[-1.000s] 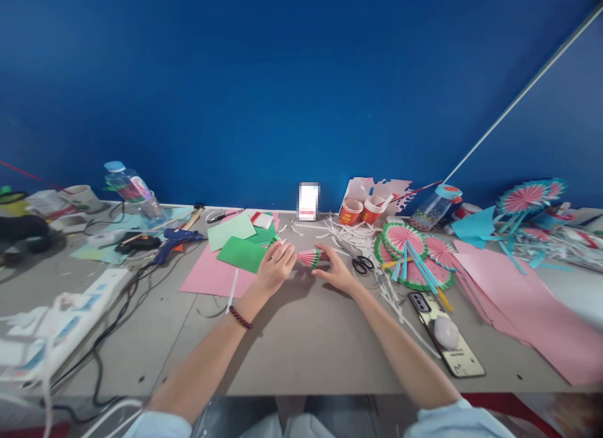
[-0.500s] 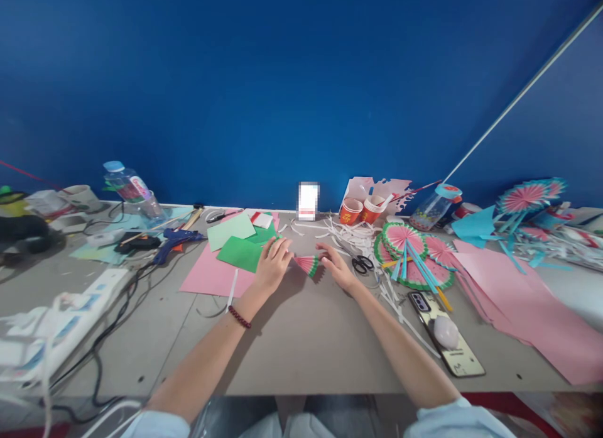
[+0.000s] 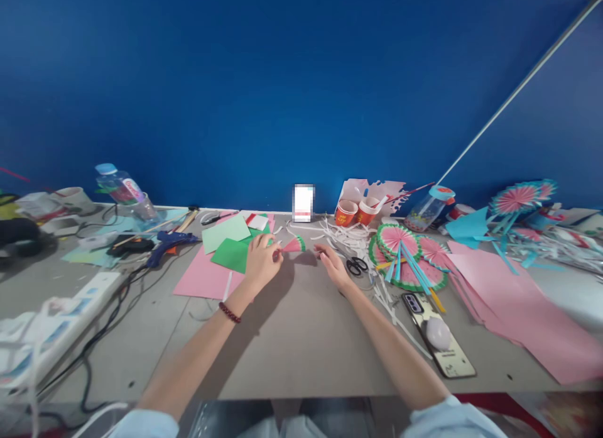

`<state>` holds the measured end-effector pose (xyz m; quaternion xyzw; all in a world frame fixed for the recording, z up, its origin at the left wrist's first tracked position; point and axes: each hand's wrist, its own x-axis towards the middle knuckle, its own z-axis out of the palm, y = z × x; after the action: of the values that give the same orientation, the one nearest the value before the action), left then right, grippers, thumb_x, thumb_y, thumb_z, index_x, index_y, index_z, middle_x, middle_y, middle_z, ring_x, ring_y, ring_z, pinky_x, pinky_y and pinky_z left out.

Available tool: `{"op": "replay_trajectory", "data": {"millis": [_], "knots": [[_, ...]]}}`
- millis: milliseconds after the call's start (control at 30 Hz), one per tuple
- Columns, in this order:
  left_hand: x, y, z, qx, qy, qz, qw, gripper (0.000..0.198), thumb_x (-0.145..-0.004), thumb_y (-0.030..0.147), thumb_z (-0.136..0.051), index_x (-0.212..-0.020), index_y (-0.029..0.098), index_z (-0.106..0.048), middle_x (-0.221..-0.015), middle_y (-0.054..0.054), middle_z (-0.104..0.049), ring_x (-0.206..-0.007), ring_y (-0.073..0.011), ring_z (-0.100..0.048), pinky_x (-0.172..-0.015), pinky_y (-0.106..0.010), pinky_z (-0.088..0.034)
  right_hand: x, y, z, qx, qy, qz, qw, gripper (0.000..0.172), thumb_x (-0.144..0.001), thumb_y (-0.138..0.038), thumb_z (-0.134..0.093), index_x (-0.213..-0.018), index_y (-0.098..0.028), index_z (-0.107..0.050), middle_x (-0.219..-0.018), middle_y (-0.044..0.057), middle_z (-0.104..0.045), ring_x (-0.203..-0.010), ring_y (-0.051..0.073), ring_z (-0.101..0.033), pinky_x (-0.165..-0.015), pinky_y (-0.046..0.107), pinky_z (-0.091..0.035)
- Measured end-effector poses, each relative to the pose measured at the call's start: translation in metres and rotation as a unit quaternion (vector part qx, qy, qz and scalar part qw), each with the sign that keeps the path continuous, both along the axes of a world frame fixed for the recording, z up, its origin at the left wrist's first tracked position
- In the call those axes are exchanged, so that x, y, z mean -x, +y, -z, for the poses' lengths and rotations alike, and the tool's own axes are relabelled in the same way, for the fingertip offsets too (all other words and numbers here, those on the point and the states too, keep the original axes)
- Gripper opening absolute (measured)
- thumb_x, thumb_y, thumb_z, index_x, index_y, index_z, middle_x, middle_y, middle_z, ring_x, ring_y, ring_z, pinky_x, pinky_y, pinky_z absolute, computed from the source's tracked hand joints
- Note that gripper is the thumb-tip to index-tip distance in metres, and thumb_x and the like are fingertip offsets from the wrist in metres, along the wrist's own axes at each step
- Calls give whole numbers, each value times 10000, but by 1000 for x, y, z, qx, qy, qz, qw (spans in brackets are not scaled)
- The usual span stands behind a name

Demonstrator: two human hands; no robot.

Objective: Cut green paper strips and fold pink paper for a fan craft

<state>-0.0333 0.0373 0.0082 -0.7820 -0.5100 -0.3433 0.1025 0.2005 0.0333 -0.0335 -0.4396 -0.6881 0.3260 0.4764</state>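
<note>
Watermelon fan [image 3: 294,244]: narrow end pinched by left hand [image 3: 264,262], green edge free; gap, then right hand [image 3: 332,266], fingers loosely parted. Counter [image 3: 292,344] stretches from fingers to near edge.

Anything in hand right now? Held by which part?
Left hand holds the fan, apparently by its narrow pink end; exact grip hidden. Right hand holds nothing.

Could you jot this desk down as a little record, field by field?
Left hand: fingertips by the narrow end of a small pink-and-green fan; grip unclear
Right hand: open, apart from that fan
Near right hand: black-handled scissors
By left hand: green paper
Farther right: larger round fans, phone
Back: red cups
</note>
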Motion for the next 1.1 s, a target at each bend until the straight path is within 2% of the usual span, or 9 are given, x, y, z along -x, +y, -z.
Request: {"op": "replay_trajectory", "data": {"millis": [100, 167, 267, 400, 567, 733, 867, 1000, 1100], "knots": [[5, 18, -7, 6, 48, 10, 999, 122, -752, 138, -564, -720, 215, -654, -1010, -91, -606, -1045, -283, -483, -900, -447, -412, 1, 0, 0, 4, 3, 1, 1000, 519, -891, -576, -363, -1186, -193, -552, -1103, 112, -612, -990, 234, -591, -898, 385, -469], [9, 38, -10, 12, 87, 42, 995, 176, -783, 124, -526, -724, 215, -665, -951, -88, -620, -1023, -271, -492, -910, -442, -399, 1, 1, 1, 5, 4, 5, 1000, 508, -893, -569, -364, -1182, -198, -557, -1101, 109, -615, -1006, 240, -587, -898, 390, -469], [17, 74, -12, 30, 104, 55, 993, 245, -809, 105, -472, -742, 214, -680, -912, -88, -635, -1000, -267, -498, -923, -452, -379, 0, 2, 3, 6, 5, 5, 1000, 497, -893, -562, -368, -1174, -202, -564, -1092, 109, -618, -1007, 243, -587, -894, 395, -473], [20, 113, -13, 87, 151, 125, 977, 272, -757, 59, -470, -712, 218, -686, -869, -90, -658, -971, -258, -517, -882, -425, -392, -1, 3, 6, 15, 14, 3, 1000, 483, -893, -551, -381, -1170, -202, -567, -1107, 107, -617, -990, 235, -593, -895, 394, -476], [13, 136, -12, 97, 169, 146, 970, 344, -694, 6, -436, -731, 226, -698, -839, -85, -685, -972, -253, -530, -881, -405, -394, 0, 4, 9, 22, 31, 9, 999, 480, -889, -552, -390, -1159, -204, -581, -1087, 99, -626, -959, 227, -606, -889, 389, -482], [8, 145, -4, 92, 168, 146, 971, 419, -692, -5, -408, -894, 212, -704, -996, -93, -687, -1073, -253, -515, -941, -416, -377, 0, 3, 6, 28, 39, 9, 999, 486, -886, -561, -390, -1141, -198, -588, -1083, 101, -626, -947, 222, -608, -879, 385, -488], [24, 139, -7, 81, 116, 109, 984, 418, -755, 47, -398, -1038, 188, -672, -1129, -107, -650, -1103, -254, -511, -938, -413, -391, 0, 3, 5, 28, 38, 14, 999, 492, -884, -569, -388, -1132, -198, -595, -1070, 105, -632, -933, 223, -611, -869, 386, -492], [57, 115, -15, 86, -38, 25, 995, 294, -833, 200, -428, -1001, 174, -669, -1067, -90, -669, -1007, -237, -565, -907, -367, -418, 0, 4, 7, 22, 31, 17, 999, 493, -883, -566, -392, -1125, -195, -607, -1062, 105, -640, -927, 224, -612, -863, 384, -494], [79, 88, -16, 114, -128, -33, 985, 241, -834, 351, -496, -799, 183, -664, -874, -60, -686, -841, -208, -598, -777, -315, -451, 0, 5, 8, 20, 29, 16, 999, 495, -881, -573, -392, -1114, -196, -611, -1054, 103, -641, -925, 223, -615, -865, 383, -494]]}}
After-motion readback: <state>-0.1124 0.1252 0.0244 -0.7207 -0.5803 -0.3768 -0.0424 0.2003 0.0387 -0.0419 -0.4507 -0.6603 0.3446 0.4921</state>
